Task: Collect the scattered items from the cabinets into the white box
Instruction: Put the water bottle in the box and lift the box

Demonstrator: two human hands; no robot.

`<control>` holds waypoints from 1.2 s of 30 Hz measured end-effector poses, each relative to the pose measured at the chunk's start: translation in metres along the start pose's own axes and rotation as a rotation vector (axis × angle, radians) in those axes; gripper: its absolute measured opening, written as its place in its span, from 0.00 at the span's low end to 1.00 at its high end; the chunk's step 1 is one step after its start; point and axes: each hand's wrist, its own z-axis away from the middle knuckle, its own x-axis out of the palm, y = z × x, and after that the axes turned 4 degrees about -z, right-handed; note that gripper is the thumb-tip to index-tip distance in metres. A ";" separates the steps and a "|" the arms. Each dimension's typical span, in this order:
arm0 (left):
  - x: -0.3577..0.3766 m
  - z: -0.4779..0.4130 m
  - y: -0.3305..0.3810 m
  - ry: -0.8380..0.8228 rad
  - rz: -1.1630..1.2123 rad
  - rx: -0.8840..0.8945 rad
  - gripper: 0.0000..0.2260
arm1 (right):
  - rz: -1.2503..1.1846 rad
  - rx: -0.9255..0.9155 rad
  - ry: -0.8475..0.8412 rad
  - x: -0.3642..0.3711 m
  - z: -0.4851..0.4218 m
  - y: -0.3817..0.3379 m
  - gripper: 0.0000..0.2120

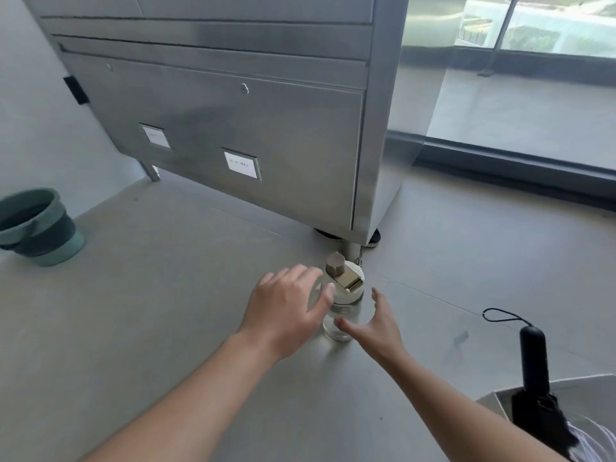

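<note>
Flanking one clear water bottle [343, 296] upright on the floor, the left hand [286, 310] and right hand [376, 325] are spread; one black umbrella [536, 385] stands in one white box [586, 395].

Background fixtures I see around the work area, viewed from the head camera.

At the left edge I note a green collapsible bucket [36, 225] standing upright on the grey floor [166, 295], close to the pale wall [30, 111]. A small black fitting [76, 90] sits where that wall meets the steel unit's side. To the right I see a large window [533, 78] running down to a dark sill [520, 161] just above the floor; through the glass the outdoor scene is too washed out for me to identify. Faint seams cross the floor surface, and a small dark smudge [461, 336] marks it on the right.
</note>
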 end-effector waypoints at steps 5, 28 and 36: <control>-0.003 0.005 0.009 0.012 0.007 0.024 0.23 | -0.191 -0.021 0.083 0.037 -0.009 -0.002 0.38; 0.004 0.002 0.003 0.004 0.000 -0.002 0.26 | -0.162 0.063 0.154 0.004 0.022 0.008 0.29; 0.010 -0.008 0.003 -0.010 -0.049 0.019 0.27 | -0.134 0.041 0.248 -0.060 0.029 -0.008 0.32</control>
